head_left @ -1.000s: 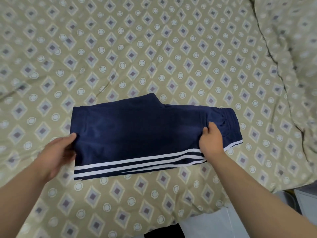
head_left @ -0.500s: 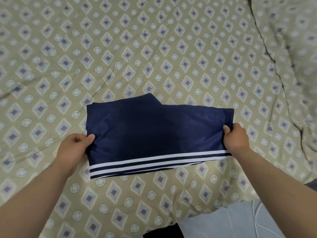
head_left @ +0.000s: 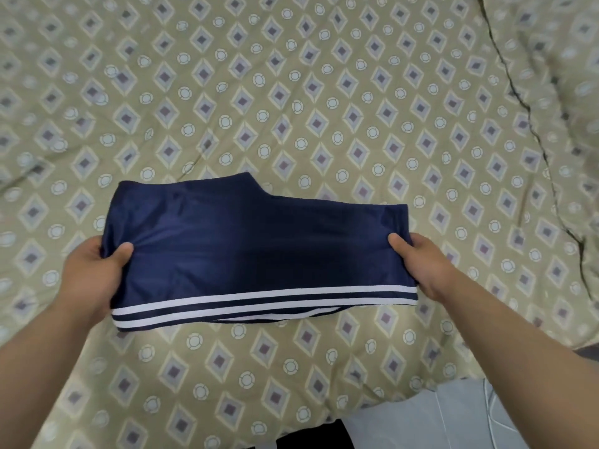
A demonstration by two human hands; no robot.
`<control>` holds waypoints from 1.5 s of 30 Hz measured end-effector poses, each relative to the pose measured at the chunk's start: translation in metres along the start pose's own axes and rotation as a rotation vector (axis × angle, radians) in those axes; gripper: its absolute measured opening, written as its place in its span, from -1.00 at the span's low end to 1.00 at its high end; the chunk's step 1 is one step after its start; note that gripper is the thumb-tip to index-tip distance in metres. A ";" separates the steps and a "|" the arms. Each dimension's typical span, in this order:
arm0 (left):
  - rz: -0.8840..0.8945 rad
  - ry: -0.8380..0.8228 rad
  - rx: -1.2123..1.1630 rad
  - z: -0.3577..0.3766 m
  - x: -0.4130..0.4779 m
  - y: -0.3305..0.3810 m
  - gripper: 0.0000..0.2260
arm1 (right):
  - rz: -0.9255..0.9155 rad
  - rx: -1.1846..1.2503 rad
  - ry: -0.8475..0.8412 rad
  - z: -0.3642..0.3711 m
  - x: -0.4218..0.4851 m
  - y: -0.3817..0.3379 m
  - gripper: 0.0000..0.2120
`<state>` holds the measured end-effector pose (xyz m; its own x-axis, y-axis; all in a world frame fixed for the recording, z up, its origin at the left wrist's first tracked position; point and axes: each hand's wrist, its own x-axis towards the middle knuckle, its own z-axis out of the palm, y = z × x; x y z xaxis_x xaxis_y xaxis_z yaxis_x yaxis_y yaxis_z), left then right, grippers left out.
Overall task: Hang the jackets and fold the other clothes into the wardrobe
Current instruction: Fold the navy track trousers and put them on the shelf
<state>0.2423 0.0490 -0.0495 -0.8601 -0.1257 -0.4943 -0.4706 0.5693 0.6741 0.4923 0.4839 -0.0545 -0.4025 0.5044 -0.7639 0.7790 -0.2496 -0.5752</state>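
A folded pair of navy blue shorts (head_left: pixel 259 247) with white stripes along the near edge is held just above the patterned bedspread (head_left: pixel 291 92). My left hand (head_left: pixel 94 273) grips the shorts' left end, thumb on top and fingers underneath. My right hand (head_left: pixel 421 264) grips the right end the same way. The shorts are stretched flat between both hands. No jacket, hanger or wardrobe is in view.
The olive bedspread with diamond and ring print fills most of the view, with a long crease (head_left: pixel 531 118) running down the right side. The bed's near edge curves at the bottom right, where grey floor (head_left: pixel 453 419) shows.
Both hands slid under the ends of the folded shorts and took hold of them. The shorts have come up off the bedspread and shifted slightly left and toward me.
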 end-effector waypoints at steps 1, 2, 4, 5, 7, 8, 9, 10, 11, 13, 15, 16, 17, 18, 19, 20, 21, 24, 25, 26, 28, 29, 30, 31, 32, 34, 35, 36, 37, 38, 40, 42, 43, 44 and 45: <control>-0.008 0.033 0.064 -0.007 0.003 -0.008 -0.93 | 0.009 0.035 -0.016 0.014 -0.003 0.002 -0.76; -0.020 0.066 0.164 -0.012 0.003 -0.016 -0.89 | 0.016 0.069 -0.019 0.028 -0.005 0.004 -0.77; -0.018 0.173 0.395 -0.018 -0.001 -0.027 -0.71 | 0.017 0.100 0.008 0.047 -0.009 0.007 -0.77; 0.061 0.226 0.501 -0.017 -0.006 -0.027 -0.61 | 0.019 0.113 0.019 0.051 -0.010 0.007 -0.76; 0.419 0.219 0.685 -0.003 -0.023 -0.020 -0.52 | 0.038 0.198 -0.031 0.048 -0.011 0.010 -0.71; 0.596 0.131 0.732 0.011 -0.036 -0.015 -0.49 | 0.051 0.254 -0.085 0.045 -0.012 0.012 -0.68; 0.712 0.013 0.746 0.029 -0.051 -0.011 -0.43 | 0.061 0.289 -0.135 0.041 -0.013 0.014 -0.65; 0.770 -0.102 0.752 0.048 -0.066 -0.008 -0.35 | 0.067 0.287 -0.176 0.039 -0.014 0.016 -0.61; 0.805 -0.196 0.768 0.069 -0.080 -0.006 -0.25 | 0.066 0.265 -0.209 0.036 -0.015 0.018 -0.57; 0.838 -0.306 0.835 0.104 -0.101 -0.004 -0.11 | 0.052 0.231 -0.252 0.033 -0.017 0.019 -0.52; 0.787 -0.353 0.908 0.127 -0.104 0.000 -0.01 | 0.027 0.238 -0.238 0.030 -0.020 0.014 -0.53; 0.747 -0.376 0.950 0.136 -0.100 0.002 0.03 | 0.008 0.255 -0.188 0.028 -0.021 0.011 -0.55; 0.723 -0.406 0.991 0.143 -0.096 0.005 0.07 | -0.008 0.283 -0.114 0.026 -0.021 0.009 -0.56; 0.719 -0.442 1.025 0.150 -0.092 0.007 0.10 | -0.011 0.320 -0.030 0.024 -0.021 0.008 -0.59; 0.725 -0.481 1.049 0.156 -0.090 0.008 0.13 | 0.002 0.369 0.041 0.022 -0.021 0.008 -0.61; 0.732 -0.507 1.068 0.161 -0.090 0.009 0.16 | 0.025 0.419 0.077 0.020 -0.022 0.009 -0.61; 0.736 -0.523 1.090 0.166 -0.091 0.010 0.19 | 0.047 0.459 0.075 0.018 -0.023 0.010 -0.61; 0.695 -0.557 1.142 0.176 -0.093 0.014 0.26 | 0.059 0.421 -0.075 0.009 -0.033 0.011 -0.58; 0.665 -0.579 1.171 0.176 -0.093 0.016 0.29 | 0.046 0.378 -0.141 0.006 -0.038 0.007 -0.56; 0.637 -0.602 1.212 0.177 -0.093 0.019 0.31 | 0.032 0.342 -0.193 0.003 -0.044 0.002 -0.53; 0.601 -0.637 1.276 0.177 -0.095 0.027 0.34 | 0.011 0.301 -0.239 -0.002 -0.057 -0.012 -0.48; 0.592 -0.657 1.280 0.175 -0.098 0.030 0.33 | -0.002 0.299 -0.250 -0.002 -0.065 -0.019 -0.45; 0.587 -0.683 1.253 0.171 -0.100 0.036 0.31 | -0.025 0.307 -0.273 0.002 -0.074 -0.027 -0.42; 0.578 -0.723 1.195 0.166 -0.101 0.043 0.26 | -0.054 0.326 -0.309 0.007 -0.083 -0.035 -0.40; 0.544 -0.777 1.085 0.160 -0.103 0.051 0.16 | -0.084 0.347 -0.349 0.013 -0.092 -0.042 -0.39; 0.349 -0.860 0.614 0.139 -0.103 0.064 -0.26 | -0.147 0.378 -0.428 0.037 -0.109 -0.057 -0.33; 0.168 -0.865 0.302 0.125 -0.102 0.070 -0.50 | -0.182 0.367 -0.447 0.054 -0.116 -0.064 -0.29; 0.004 -0.853 0.025 0.112 -0.103 0.074 -0.66 | -0.222 0.325 -0.442 0.073 -0.121 -0.069 -0.27; -0.112 -0.838 -0.184 0.099 -0.102 0.077 -0.70 | -0.263 0.252 -0.411 0.094 -0.126 -0.074 -0.27; -0.176 -0.826 -0.329 0.085 -0.099 0.076 -0.63 | -0.307 0.163 -0.367 0.120 -0.131 -0.078 -0.29; -0.190 -0.785 -0.484 0.064 -0.091 0.067 -0.53 | -0.377 -0.015 -0.328 0.169 -0.139 -0.082 -0.28; -0.163 -0.737 -0.561 0.048 -0.085 0.058 -0.62 | -0.367 -0.162 -0.390 0.208 -0.142 -0.079 -0.18; -0.149 -0.687 -0.547 0.043 -0.081 0.050 -0.67 | -0.354 -0.183 -0.439 0.222 -0.142 -0.075 -0.21; -0.116 -0.613 -0.463 0.040 -0.076 0.041 -0.71 | -0.356 -0.165 -0.464 0.230 -0.141 -0.071 -0.32; -0.069 -0.532 -0.330 0.037 -0.070 0.031 -0.75 | -0.382 -0.137 -0.427 0.235 -0.140 -0.068 -0.47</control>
<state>0.2950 0.1060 -0.0142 -0.6501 0.3169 -0.6906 -0.6302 0.2829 0.7231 0.3828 0.2366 0.0226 -0.8029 0.1528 -0.5762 0.5840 0.0074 -0.8117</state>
